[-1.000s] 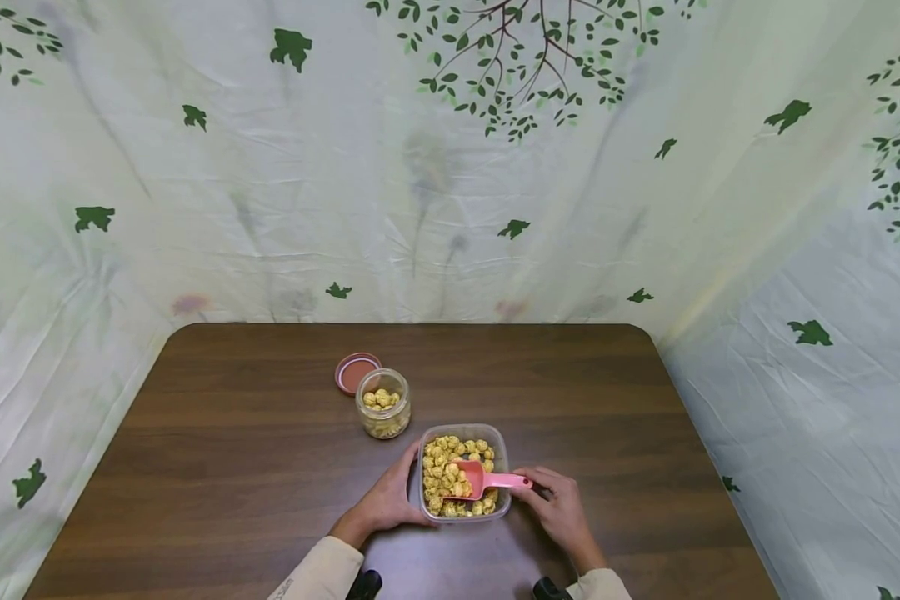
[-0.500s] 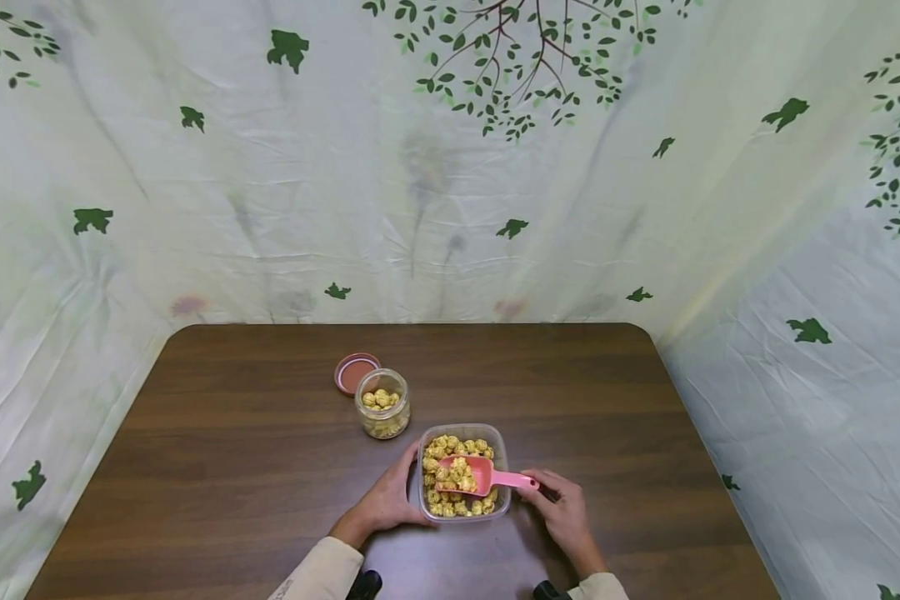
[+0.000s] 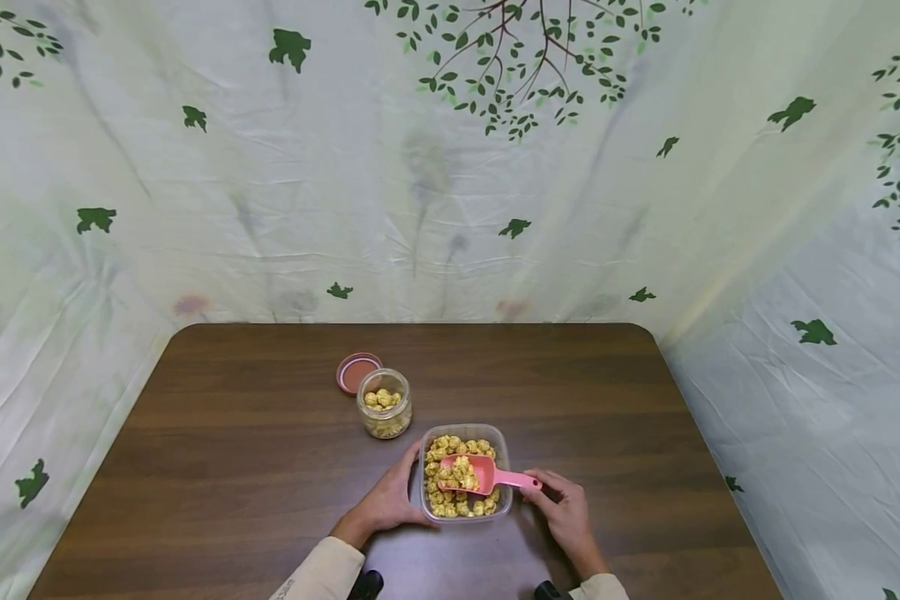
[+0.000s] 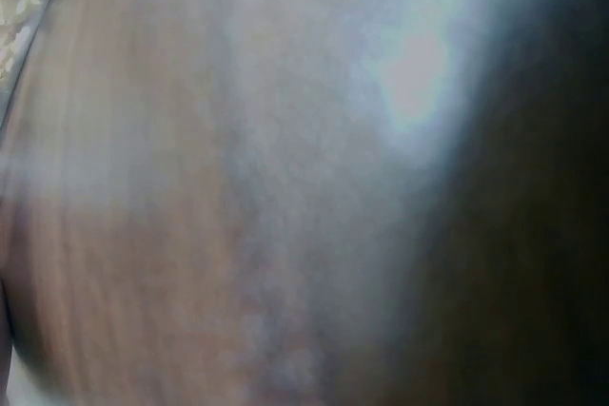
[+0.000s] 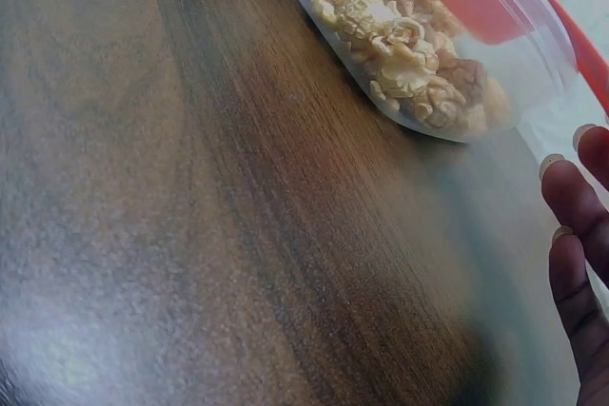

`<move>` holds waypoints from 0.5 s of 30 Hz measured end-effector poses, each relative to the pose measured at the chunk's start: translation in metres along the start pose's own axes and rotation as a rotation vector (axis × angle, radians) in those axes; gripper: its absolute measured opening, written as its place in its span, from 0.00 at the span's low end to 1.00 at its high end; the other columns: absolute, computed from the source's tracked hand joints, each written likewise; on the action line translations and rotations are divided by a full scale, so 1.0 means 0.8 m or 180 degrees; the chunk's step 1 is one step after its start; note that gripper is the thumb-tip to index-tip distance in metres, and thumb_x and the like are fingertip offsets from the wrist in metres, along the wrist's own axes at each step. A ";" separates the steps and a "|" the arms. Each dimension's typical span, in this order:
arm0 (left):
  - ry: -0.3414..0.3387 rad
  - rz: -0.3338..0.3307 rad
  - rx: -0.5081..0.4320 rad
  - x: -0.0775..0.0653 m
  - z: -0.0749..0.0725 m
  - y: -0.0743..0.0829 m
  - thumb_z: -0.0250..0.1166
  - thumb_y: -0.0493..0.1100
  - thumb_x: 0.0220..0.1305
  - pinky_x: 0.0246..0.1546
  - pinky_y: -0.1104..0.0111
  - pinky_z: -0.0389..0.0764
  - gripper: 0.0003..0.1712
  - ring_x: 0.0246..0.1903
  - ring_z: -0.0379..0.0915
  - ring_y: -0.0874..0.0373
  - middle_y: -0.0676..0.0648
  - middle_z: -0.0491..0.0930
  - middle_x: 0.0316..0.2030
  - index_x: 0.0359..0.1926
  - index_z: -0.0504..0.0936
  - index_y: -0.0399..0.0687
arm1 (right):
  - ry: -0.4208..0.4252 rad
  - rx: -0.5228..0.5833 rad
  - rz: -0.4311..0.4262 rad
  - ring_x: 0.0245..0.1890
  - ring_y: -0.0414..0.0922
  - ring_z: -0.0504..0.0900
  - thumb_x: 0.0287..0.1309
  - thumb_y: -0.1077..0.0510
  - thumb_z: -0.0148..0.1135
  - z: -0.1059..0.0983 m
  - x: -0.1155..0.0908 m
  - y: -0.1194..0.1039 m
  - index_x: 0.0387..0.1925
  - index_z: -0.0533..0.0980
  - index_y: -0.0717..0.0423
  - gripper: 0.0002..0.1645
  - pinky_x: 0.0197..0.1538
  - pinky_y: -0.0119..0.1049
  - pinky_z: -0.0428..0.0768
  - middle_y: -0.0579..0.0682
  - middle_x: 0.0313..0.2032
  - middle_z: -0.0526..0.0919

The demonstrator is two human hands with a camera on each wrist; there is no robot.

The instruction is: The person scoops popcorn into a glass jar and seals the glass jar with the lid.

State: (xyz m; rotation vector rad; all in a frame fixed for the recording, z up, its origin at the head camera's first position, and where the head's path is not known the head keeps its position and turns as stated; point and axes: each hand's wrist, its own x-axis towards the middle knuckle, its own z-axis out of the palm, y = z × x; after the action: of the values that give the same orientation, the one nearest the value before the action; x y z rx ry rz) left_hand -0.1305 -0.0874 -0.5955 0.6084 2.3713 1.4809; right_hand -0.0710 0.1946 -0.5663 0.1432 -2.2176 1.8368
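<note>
Head view: pink scoop [image 3: 486,472] over the tub, level or nearly so, bowl to the left, handle running right across the rim. Popcorn [image 3: 459,475] heaped in the bowl; cannot tell whether the scoop touches the pieces below. Right hand [image 3: 562,512] pinches the handle's end between thumb and fingers, nearly closed. Clear plastic tub [image 3: 465,430] stands upright, more popcorn inside. Left hand [image 3: 390,497] grips its left side, thumb and fingers spread wide around the wall. Far and left of the tub, apart from it: open glass jar [image 3: 385,425], upright, part filled with popcorn. Lid [image 3: 357,372], reddish, lies just behind the jar, to its left. All on a brown wood-grain counter [image 3: 607,400]. Pale sleeves [image 3: 318,575] at the near edge. Beyond the counter, a white leaf-print cloth [image 3: 345,167]. Left wrist view mostly blur.
</note>
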 end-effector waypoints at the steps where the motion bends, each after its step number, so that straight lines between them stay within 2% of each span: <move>1: 0.0000 -0.0001 -0.0004 0.000 0.000 0.000 0.86 0.48 0.26 0.65 0.45 0.59 0.72 0.65 0.59 0.45 0.36 0.63 0.65 0.71 0.52 0.38 | 0.0006 -0.0014 0.0015 0.26 0.37 0.78 0.48 0.78 0.64 0.000 0.000 0.000 0.36 0.81 0.73 0.11 0.29 0.26 0.78 0.55 0.27 0.82; 6: -0.0002 0.0026 0.0011 0.000 0.000 -0.001 0.86 0.47 0.24 0.65 0.46 0.59 0.73 0.64 0.59 0.45 0.36 0.64 0.65 0.71 0.52 0.39 | -0.0005 -0.0059 0.0017 0.26 0.36 0.78 0.49 0.78 0.64 -0.001 0.000 0.000 0.36 0.81 0.72 0.11 0.30 0.26 0.78 0.55 0.28 0.83; 15: -0.0024 0.0044 -0.0059 0.001 -0.001 -0.001 0.86 0.46 0.23 0.66 0.46 0.57 0.75 0.66 0.57 0.45 0.36 0.63 0.66 0.72 0.51 0.39 | -0.0010 -0.0018 -0.0142 0.25 0.36 0.79 0.49 0.77 0.65 -0.003 0.005 0.002 0.37 0.81 0.73 0.10 0.29 0.25 0.78 0.56 0.27 0.82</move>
State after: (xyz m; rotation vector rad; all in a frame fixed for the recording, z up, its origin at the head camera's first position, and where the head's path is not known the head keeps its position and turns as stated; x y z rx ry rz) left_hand -0.1316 -0.0881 -0.5961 0.6262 2.3499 1.5019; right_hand -0.0748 0.1977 -0.5667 0.1930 -2.2035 1.8081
